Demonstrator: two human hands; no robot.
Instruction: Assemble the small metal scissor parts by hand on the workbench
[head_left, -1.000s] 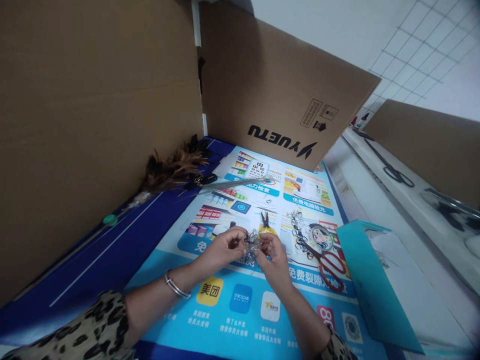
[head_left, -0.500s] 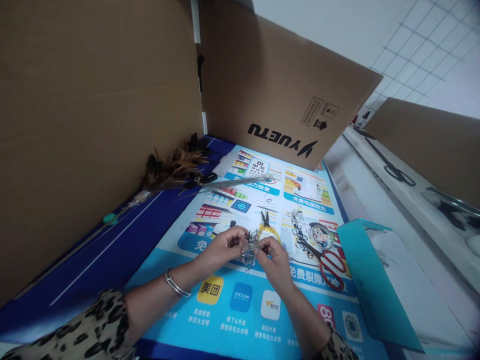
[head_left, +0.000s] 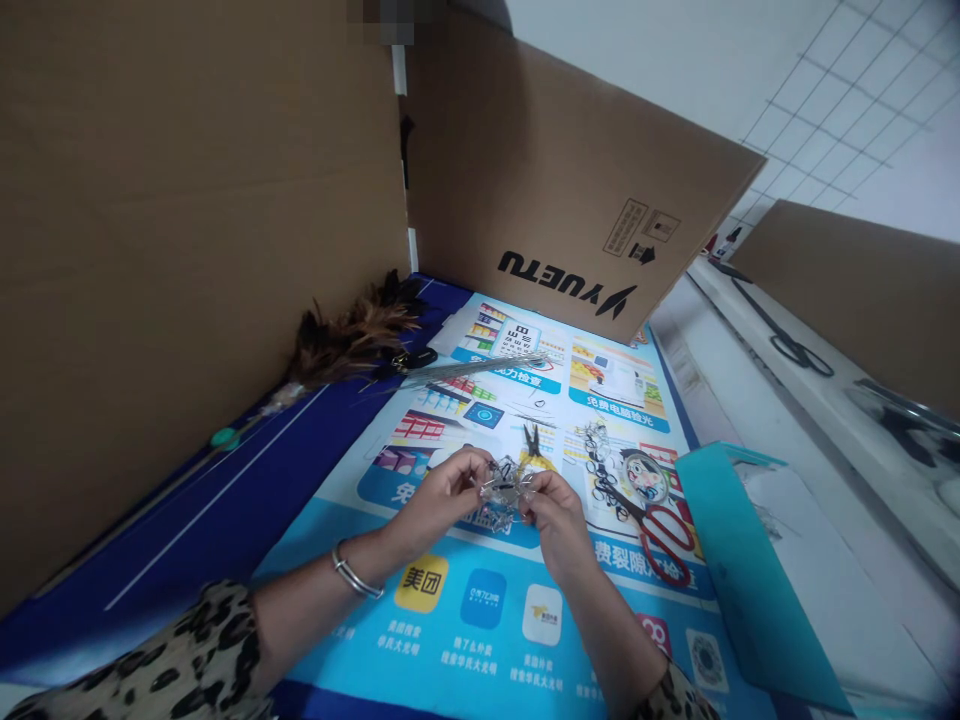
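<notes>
Between my two hands is a silvery openwork piece of bent wire (head_left: 504,492), its finer parts too small to make out. My left hand (head_left: 457,492) pinches its left side, thumb and fingers together. From the right, my right hand (head_left: 551,510) grips the other side with thumb and forefinger. Just beyond the wire piece lie pliers (head_left: 532,445) with dark jaws and yellow handles, partly hidden by my right hand. To the right rest red-handled scissors (head_left: 664,535), blades toward a cluster of small wire loops (head_left: 598,460).
Thin straight wires (head_left: 480,367) lie farther back on the printed sheet (head_left: 360,600). A feather duster (head_left: 352,330) lies at left along the cardboard wall (head_left: 187,250). A teal box (head_left: 750,570) stands at right. Another cardboard panel (head_left: 585,180) closes the back.
My hands have shifted slightly apart and turned the wire piece, so its openwork shows wider. My right hand now covers more of the pliers' yellow handles.
</notes>
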